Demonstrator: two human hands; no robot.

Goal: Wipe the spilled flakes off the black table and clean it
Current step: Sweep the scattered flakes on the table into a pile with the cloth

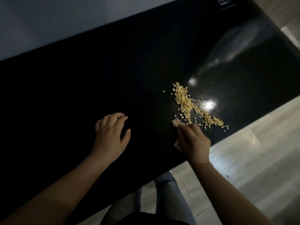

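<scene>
At the far left a pale wall (48, 18) runs behind a black, glossy tabletop (97, 70) that crosses the view at a slant, from lower left up to upper right.

My left grip (110, 135) lies palm down on the dark surface, left of centre. Its fingers are loosely bent and close together, the thumb is spread out to the side, and it has hold of nothing. My bare forearm reaches back to the lower left corner.

Below the near edge of the tabletop, around the middle, my grey trousers (167, 192) show.

Right of centre, my right grip (193, 140) is over the tabletop near its near edge, well apart from the left one. Its fingers are curled round a pale scrap (175, 122); I cannot tell whether this is cloth or paper. One end of the scrap pokes out past the fingertips and another bit shows under the palm. The motion blurs this grip slightly.

Just beyond and to the right of it lie the flakes (186, 101). They are small, yellow and heaped in a rough upside-down V on the tabletop, with loose ones scattered round the edges. The nearest loose flakes are just beside the scrap's tip.

Two bright glare spots (209, 104) shine on the surface beside the flakes, with a grey streak of reflection above them. Small white print (224, 2), too small to read, sits at the far right corner of the tabletop. A light wooden floor (251, 159) fills the right side.
</scene>
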